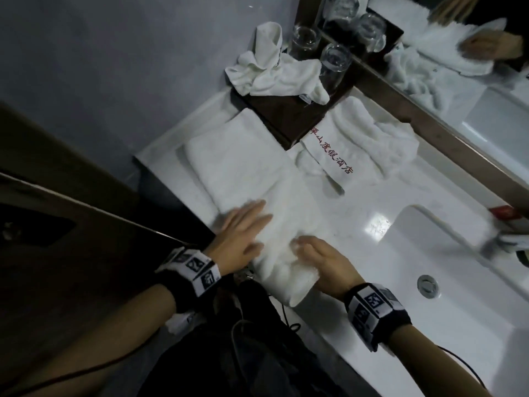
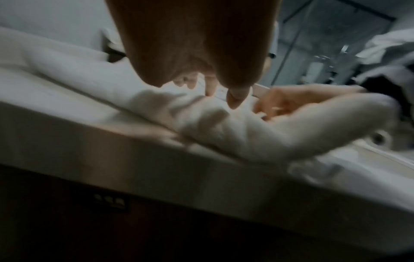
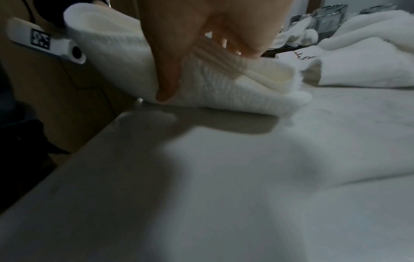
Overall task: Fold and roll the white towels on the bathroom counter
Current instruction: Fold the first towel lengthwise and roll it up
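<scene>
A long white towel [image 1: 252, 173] lies along the left of the white counter [image 1: 357, 202]. Its near end is rolled into a thick roll [image 1: 286, 277] at the counter's front edge. My left hand [image 1: 249, 224] lies flat on the towel just beyond the roll, fingers straight. My right hand [image 1: 307, 247] grips the roll's right end. In the right wrist view the thumb [image 3: 167, 83] presses the side of the roll [image 3: 224, 92] and the fingers curl over its top. The left wrist view, blurred, shows my left hand [image 2: 201, 58] above the towel [image 2: 224, 134].
A folded towel with red lettering [image 1: 332, 151] lies behind. A crumpled towel [image 1: 274, 73] sits on a dark tray [image 1: 286, 116] with glasses [image 1: 335, 63]. The sink basin [image 1: 443, 253] with its drain [image 1: 428, 285] is at the right, under a mirror [image 1: 472, 90].
</scene>
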Available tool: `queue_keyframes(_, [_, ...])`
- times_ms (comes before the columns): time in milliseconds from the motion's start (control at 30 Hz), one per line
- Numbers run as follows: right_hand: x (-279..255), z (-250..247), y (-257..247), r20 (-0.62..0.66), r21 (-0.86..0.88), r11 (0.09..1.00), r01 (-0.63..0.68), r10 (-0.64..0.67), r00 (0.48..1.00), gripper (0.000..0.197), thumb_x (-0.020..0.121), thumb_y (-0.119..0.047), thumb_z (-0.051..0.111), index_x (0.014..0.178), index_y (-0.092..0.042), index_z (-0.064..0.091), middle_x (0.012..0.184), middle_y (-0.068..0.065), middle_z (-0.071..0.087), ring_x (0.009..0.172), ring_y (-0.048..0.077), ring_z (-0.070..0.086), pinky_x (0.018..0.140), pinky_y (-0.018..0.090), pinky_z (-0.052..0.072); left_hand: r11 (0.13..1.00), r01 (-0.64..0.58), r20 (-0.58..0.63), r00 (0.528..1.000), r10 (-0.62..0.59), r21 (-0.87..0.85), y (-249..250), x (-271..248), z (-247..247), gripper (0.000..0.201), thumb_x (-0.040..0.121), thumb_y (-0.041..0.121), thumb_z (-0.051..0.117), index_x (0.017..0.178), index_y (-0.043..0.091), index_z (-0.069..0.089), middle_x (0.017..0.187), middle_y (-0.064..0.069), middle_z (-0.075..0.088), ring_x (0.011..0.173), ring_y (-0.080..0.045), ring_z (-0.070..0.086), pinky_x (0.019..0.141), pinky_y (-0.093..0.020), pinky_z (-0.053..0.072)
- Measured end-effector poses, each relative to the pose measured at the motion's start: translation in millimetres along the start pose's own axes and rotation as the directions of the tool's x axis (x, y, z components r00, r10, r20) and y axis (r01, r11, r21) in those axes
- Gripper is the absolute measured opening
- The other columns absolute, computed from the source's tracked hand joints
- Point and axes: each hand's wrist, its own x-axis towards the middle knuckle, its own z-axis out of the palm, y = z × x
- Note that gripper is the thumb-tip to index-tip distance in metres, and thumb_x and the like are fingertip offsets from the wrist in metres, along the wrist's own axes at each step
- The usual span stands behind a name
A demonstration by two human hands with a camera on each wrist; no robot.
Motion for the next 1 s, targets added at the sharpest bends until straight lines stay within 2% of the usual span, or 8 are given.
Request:
queue_keyframes(100, [-12.5,11.2,10.9,0.119,-0.086,0.996,0.028,-0.018,0.993,0.058,0.082,-0.018,0.066,0.136,-0.017,0.045,0.148,0.004,0.035,0.140,0.025,0.024,0.116,0.036,0.020,0.990,-0.012,0.167,0.986,-0.012,0.143,13.8,-17.1,35.0,0.067,0.094,0.038,0.036,0.147,0.018,0.001,0.154,-0.001,-0.019,0.143,-0.015,-0.017,0.115,-0.035,-0.014])
queue_keyframes(200, [-33.5,17.8,14.0,0.200,-0.194,0.979,-0.067,0.107,0.974,0.075,0.082,-0.052,0.051,0.145,-0.038,0.011,0.156,-0.012,0.002,0.145,0.014,-0.006,0.117,0.032,-0.007,0.971,-0.015,0.217,0.975,-0.039,0.240,30.9,-30.6,54.7,0.070,0.094,0.044,0.023,0.145,0.008,-0.008,0.155,-0.008,-0.017,0.143,-0.023,-0.019,0.113,-0.042,-0.021])
queue_keyframes(333, [-39.2,23.7,5.2,0.216,-0.222,0.963,-0.151,0.200,0.956,0.081,0.070,-0.041,0.032,0.142,-0.045,-0.004,0.153,-0.019,-0.014,0.143,0.009,-0.020,0.114,0.030,-0.011,0.974,-0.002,0.212,0.976,-0.047,0.226,61.0,-41.5,69.6,0.071,0.088,0.042,0.009,0.145,0.000,0.000,0.155,-0.019,-0.006,0.142,-0.033,-0.014,0.116,-0.049,-0.011])
queue_keyframes(500, [-37.8,16.4,5.7,0.185,-0.177,0.979,-0.098,0.131,0.974,0.074,0.072,-0.051,0.027,0.143,-0.040,0.012,0.155,-0.013,0.001,0.145,0.014,-0.003,0.110,0.032,0.012,0.979,0.166,0.248,0.949,-0.192,0.121,87.3,-31.7,73.1,0.100,0.080,0.061,0.044,0.144,-0.002,-0.001,0.153,-0.023,-0.014,0.142,-0.032,-0.020,0.114,-0.048,-0.017])
queue_keyframes(567, [-35.1,10.0,8.1,0.175,-0.155,0.986,-0.062,0.089,0.981,0.067,0.077,-0.051,0.033,0.142,-0.033,0.029,0.155,-0.004,0.015,0.144,0.020,0.013,0.107,0.034,0.023,0.957,0.208,0.216,0.944,-0.251,0.205,98.0,-29.1,76.5,0.094,0.082,0.047,0.051,0.143,-0.005,0.001,0.153,-0.026,-0.011,0.142,-0.035,-0.016,0.114,-0.049,-0.016])
queue_keyframes(667, [-34.0,1.3,20.6,0.210,-0.162,0.986,0.029,0.006,0.978,0.069,0.075,-0.015,0.061,0.139,-0.027,0.040,0.153,0.003,0.025,0.141,0.022,0.027,0.106,0.032,0.024,0.918,0.280,0.107,0.941,-0.320,0.281,114.4,-27.8,92.0,0.078,0.090,0.025,0.046,0.142,-0.007,-0.001,0.153,-0.026,-0.013,0.142,-0.036,-0.016,0.114,-0.044,-0.016])
queue_keyframes(867, [-53.0,-28.2,62.8,0.166,-0.286,0.936,0.208,-0.165,0.972,0.085,0.057,0.014,0.066,0.133,-0.020,0.051,0.142,0.008,0.045,0.131,0.032,0.043,0.105,0.043,0.037,0.970,0.186,0.057,0.979,-0.197,0.156,99.8,-53.7,113.1,0.079,0.091,0.027,0.048,0.144,0.033,-0.009,0.151,0.006,-0.023,0.140,-0.015,-0.023,0.117,-0.030,-0.010])
queue_keyframes(1000, [-58.5,-33.6,77.5,0.188,-0.226,0.906,0.358,-0.320,0.929,0.069,0.062,0.010,0.075,0.125,-0.011,0.059,0.133,0.011,0.055,0.122,0.034,0.052,0.107,0.032,0.035,0.933,0.212,-0.033,0.977,-0.212,0.289,117.2,-63.0,118.1,0.079,0.080,0.016,0.058,0.146,0.025,0.015,0.156,-0.003,0.012,0.143,-0.021,0.015,0.117,-0.042,0.013])
